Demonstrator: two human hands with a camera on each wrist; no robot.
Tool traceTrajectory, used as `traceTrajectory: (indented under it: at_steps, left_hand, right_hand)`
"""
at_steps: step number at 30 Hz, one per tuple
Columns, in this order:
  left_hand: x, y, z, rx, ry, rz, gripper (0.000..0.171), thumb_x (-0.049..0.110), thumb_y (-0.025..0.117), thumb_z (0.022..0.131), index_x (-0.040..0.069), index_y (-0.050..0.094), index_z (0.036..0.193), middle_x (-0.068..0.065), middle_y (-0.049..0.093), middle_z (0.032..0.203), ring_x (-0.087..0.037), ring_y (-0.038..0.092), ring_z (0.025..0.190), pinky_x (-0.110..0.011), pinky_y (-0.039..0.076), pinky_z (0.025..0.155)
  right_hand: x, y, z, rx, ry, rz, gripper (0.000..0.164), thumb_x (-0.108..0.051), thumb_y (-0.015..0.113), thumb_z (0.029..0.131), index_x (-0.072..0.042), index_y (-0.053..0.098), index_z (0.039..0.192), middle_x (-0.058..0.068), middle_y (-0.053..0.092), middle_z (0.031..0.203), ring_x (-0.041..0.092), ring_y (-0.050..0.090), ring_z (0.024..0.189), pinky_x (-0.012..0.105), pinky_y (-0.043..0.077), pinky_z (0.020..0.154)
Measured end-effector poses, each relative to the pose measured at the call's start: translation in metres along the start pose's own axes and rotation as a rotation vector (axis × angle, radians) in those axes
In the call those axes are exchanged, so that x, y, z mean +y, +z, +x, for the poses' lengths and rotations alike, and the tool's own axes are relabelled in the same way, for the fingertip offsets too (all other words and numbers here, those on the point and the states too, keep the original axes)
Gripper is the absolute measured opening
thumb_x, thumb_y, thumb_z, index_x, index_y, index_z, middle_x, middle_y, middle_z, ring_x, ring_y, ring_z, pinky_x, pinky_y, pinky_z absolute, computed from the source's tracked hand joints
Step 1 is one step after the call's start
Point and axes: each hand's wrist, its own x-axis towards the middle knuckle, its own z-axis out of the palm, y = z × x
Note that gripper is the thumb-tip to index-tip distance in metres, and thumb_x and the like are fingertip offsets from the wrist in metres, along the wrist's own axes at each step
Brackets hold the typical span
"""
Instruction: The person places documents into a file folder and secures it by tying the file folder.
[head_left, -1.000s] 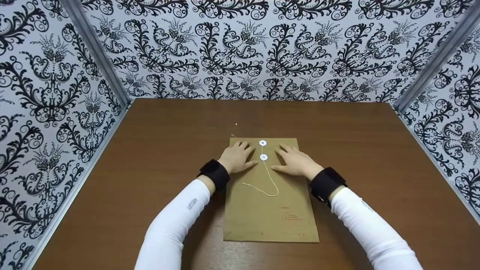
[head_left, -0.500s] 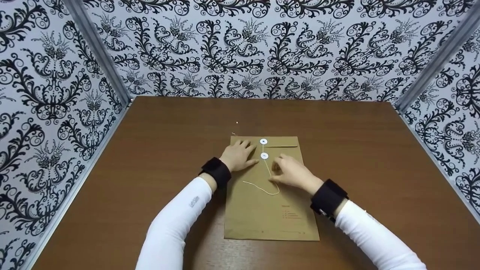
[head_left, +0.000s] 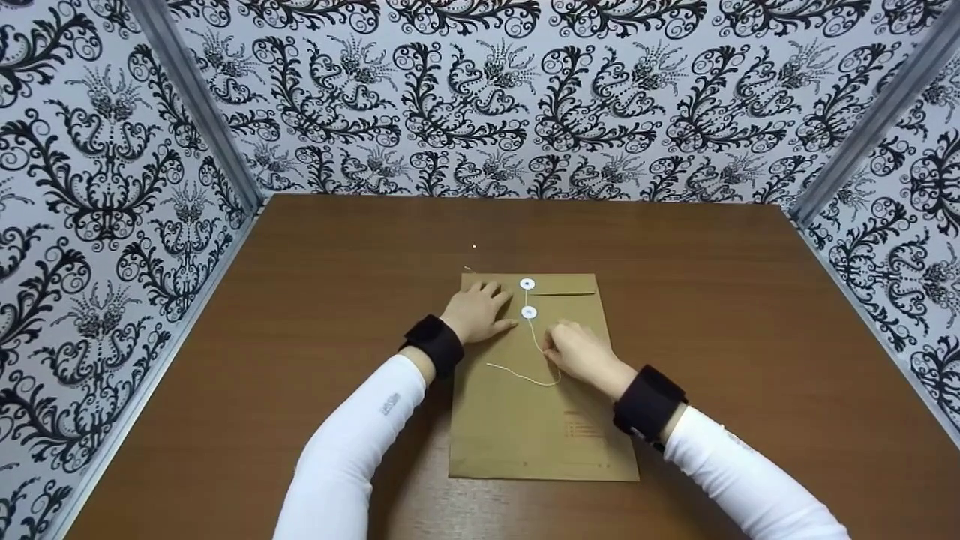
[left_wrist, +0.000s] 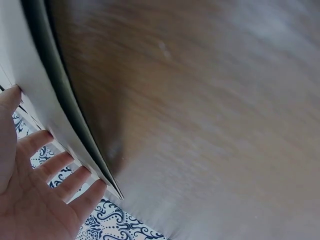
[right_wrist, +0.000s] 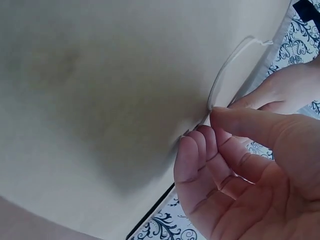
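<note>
A brown paper envelope [head_left: 510, 435] lies on the table with its flap end away from me. Two white paper discs, an upper disc [head_left: 527, 283] and a lower disc [head_left: 529, 312], sit near that end. From the lower one a thin pale string [head_left: 517, 374] trails in a loose curve. My left hand [head_left: 475, 311] rests with spread, straight fingers on the envelope's upper left; the left wrist view has these fingers along the edge. My right hand [head_left: 583, 354] pinches the string between thumb and forefinger. In the right wrist view, the string's free end [right_wrist: 225, 70] extends past the thumb tip.
The brown wooden table [head_left: 330, 262] surrounds the envelope. Patterned black-and-white walls [head_left: 480, 97] stand at the back and both sides, with grey metal posts at the corners. A tiny white speck [head_left: 474, 246] lies beyond the envelope.
My right hand has come off the envelope's upper right and drawn back toward me, its fingers curling to pinch the string. The flap's right edge now shows. My left hand stays in place.
</note>
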Motion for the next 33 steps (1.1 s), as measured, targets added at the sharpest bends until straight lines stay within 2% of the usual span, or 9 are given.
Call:
traceTrajectory:
  at_steps: [6,13,18,22,25,28,33]
  left_hand:
    - [0.002,0.0,0.001,-0.012,-0.004,0.01,0.064,0.053,0.054,0.102,0.017,0.046,0.154,-0.012,0.048,0.157,-0.035,0.047,0.144,-0.052,0.051,0.11]
    - [0.001,0.0,0.002,-0.032,-0.015,0.012,0.064,0.053,0.053,0.103,0.018,0.044,0.156,-0.012,0.046,0.159,-0.035,0.045,0.147,-0.052,0.05,0.112]
    - [0.001,-0.001,0.002,-0.031,-0.014,0.017,0.065,0.053,0.052,0.103,0.018,0.044,0.156,-0.012,0.046,0.159,-0.035,0.045,0.146,-0.051,0.049,0.112]
    - [0.001,-0.001,0.001,-0.018,-0.008,0.014,0.065,0.054,0.053,0.102,0.017,0.045,0.155,-0.012,0.048,0.157,-0.035,0.046,0.145,-0.051,0.049,0.112]
    - [0.001,-0.001,0.0,-0.013,-0.004,0.017,0.065,0.054,0.052,0.102,0.017,0.046,0.154,-0.012,0.048,0.156,-0.035,0.047,0.145,-0.051,0.05,0.111]
    - [0.002,-0.002,-0.001,-0.016,-0.002,0.015,0.065,0.054,0.052,0.103,0.016,0.045,0.155,-0.012,0.048,0.157,-0.035,0.046,0.145,-0.051,0.05,0.111]
    - [0.0,-0.002,-0.001,-0.016,-0.001,0.008,0.065,0.052,0.053,0.103,0.016,0.043,0.156,-0.012,0.046,0.158,-0.035,0.044,0.147,-0.052,0.049,0.112]
  right_hand:
    - [0.002,0.001,-0.003,0.017,-0.038,-0.007,0.008,0.001,0.069,0.09,0.0,0.065,0.083,0.014,0.064,0.084,0.031,0.064,0.079,0.046,0.054,0.071]
    - [0.007,-0.009,-0.001,0.011,0.045,0.074,0.008,-0.003,0.065,0.094,0.005,0.065,0.092,0.02,0.069,0.088,0.033,0.067,0.081,0.048,0.056,0.074]
    - [0.013,-0.016,0.003,-0.019,0.092,0.172,0.008,-0.003,0.064,0.096,0.004,0.066,0.096,0.02,0.073,0.091,0.027,0.068,0.08,0.038,0.055,0.071]
    - [0.018,-0.016,0.005,-0.065,0.127,0.273,0.006,-0.003,0.065,0.094,0.002,0.068,0.094,0.017,0.077,0.086,0.016,0.067,0.072,0.024,0.05,0.062]
    - [0.02,-0.017,0.006,-0.093,0.136,0.313,0.006,-0.003,0.068,0.092,0.002,0.071,0.092,0.015,0.077,0.083,0.01,0.063,0.066,0.019,0.047,0.059]
    - [0.024,-0.018,0.006,-0.086,0.139,0.297,0.006,-0.004,0.07,0.089,0.001,0.074,0.09,0.014,0.077,0.082,0.01,0.062,0.066,0.019,0.046,0.059]
    - [0.03,-0.021,0.006,-0.047,0.134,0.212,0.005,-0.006,0.074,0.084,-0.002,0.078,0.087,0.012,0.078,0.082,0.015,0.067,0.069,0.023,0.045,0.062]
